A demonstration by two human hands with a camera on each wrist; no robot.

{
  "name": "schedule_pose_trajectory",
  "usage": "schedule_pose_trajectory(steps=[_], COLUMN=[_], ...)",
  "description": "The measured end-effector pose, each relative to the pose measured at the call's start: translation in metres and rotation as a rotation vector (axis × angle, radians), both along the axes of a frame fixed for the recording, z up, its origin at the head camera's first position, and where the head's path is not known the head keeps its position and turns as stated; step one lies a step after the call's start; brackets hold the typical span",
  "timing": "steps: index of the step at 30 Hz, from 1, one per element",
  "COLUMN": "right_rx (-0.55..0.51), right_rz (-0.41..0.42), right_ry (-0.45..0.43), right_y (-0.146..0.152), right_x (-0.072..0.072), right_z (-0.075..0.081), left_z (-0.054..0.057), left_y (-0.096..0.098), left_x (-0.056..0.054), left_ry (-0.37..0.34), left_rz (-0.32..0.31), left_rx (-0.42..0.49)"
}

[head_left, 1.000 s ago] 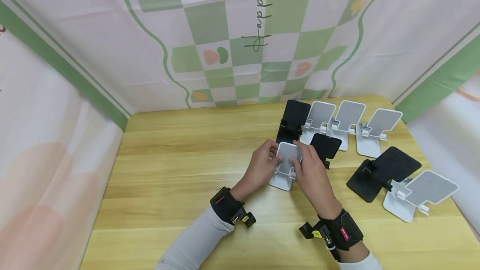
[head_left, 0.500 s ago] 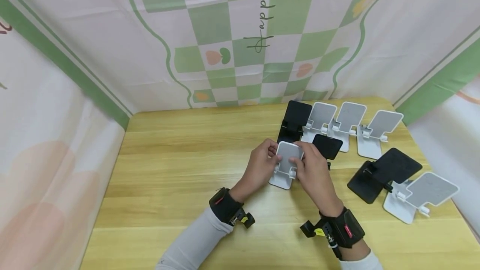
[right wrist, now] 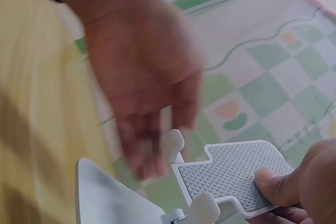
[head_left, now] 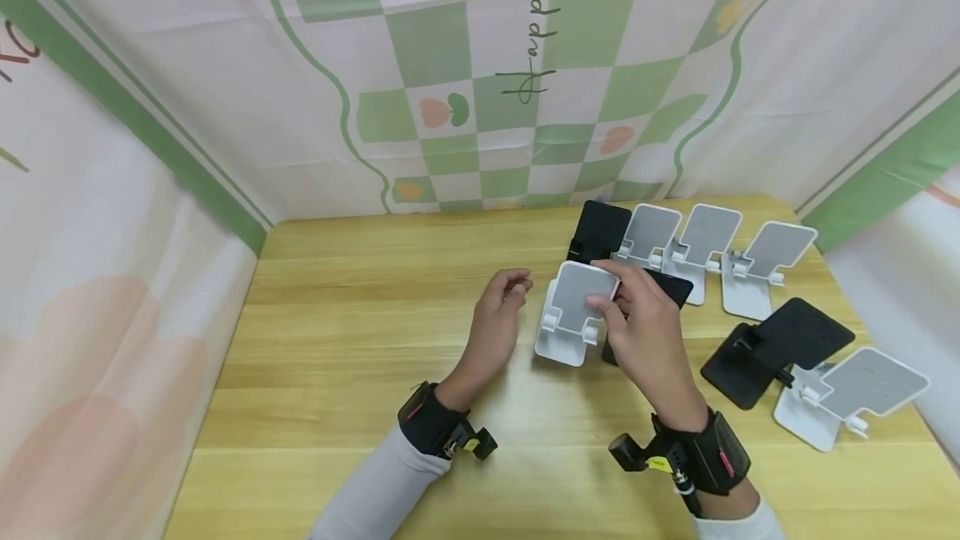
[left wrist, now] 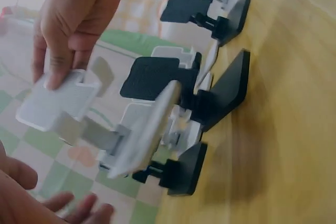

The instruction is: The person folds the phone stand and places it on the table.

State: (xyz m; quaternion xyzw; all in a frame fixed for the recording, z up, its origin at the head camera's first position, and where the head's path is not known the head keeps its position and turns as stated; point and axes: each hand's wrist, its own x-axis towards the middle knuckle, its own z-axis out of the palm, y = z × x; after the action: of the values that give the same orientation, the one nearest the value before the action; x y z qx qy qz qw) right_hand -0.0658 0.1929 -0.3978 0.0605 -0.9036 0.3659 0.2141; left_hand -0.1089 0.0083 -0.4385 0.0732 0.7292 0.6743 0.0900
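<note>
Above the wooden table (head_left: 360, 340), nearer than the far black stand (head_left: 602, 226), the right hand (head_left: 651, 325) pinches a white stand (head_left: 560, 347) by its upper plate (head_left: 580, 297), apparently leaving the hinge (head_left: 590, 334) free, while the left hand (head_left: 495, 317), just left, holds nothing.

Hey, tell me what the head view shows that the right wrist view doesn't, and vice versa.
Only the head view shows the black stands. Only the right wrist view shows the fine texture of the gray pad. Both show the right hand pinching the white stand, the left hand, and the checked cloth behind.
</note>
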Motion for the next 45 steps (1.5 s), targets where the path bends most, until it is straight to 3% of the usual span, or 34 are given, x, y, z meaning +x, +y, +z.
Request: schedule_pose_trajectory(steps=[3, 7, 10, 14, 17, 20, 25, 37, 45], right_rx=[-0.014, -0.037, -0.052, -0.057, -0.066, -0.084, -0.095, -0.089, -0.125], right_rz=[0.010, 0.033, 0.054, 0.064, 0.076, 0.091, 0.089, 0.064, 0.068], right_ry=[0.002, -0.017, -0.015, 0.008, 0.013, 0.014, 0.012, 0.019, -0.023], right_y=[-0.001, -0.004, -0.007, -0.009, -0.010, -0.011, -0.011, -0.013, -0.013], right_x=[0.002, 0.005, 0.007, 0.009, 0.011, 0.013, 0.013, 0.015, 0.016], right_z=[0.008, 0.017, 0.022, 0.028, 0.031, 0.032, 0.033, 0.036, 0.035], left_z=[-0.004, -0.009, -0.010, -0.006, -0.004, -0.003, -0.004, -0.009, -0.004], left_y=[-0.003, -0.004, -0.004, -0.005, -0.006, -0.006, -0.001, 0.003, -0.002], left_x=[0.004, 0.009, 0.011, 0.011, 0.012, 0.013, 0.016, 0.016, 0.016], left_ry=[-0.170, -0.422, -0.547, -0.629, -0.623, -0.593, -0.513, -0.417, -0.424], left_rz=[-0.064, -0.196, -0.297, -0.424, -0.518, -0.567, -0.529, -0.317, -0.259], left_rx=[0.152, 0.386, 0.510, 0.619, 0.694, 0.739, 0.717, 0.469, 0.428])
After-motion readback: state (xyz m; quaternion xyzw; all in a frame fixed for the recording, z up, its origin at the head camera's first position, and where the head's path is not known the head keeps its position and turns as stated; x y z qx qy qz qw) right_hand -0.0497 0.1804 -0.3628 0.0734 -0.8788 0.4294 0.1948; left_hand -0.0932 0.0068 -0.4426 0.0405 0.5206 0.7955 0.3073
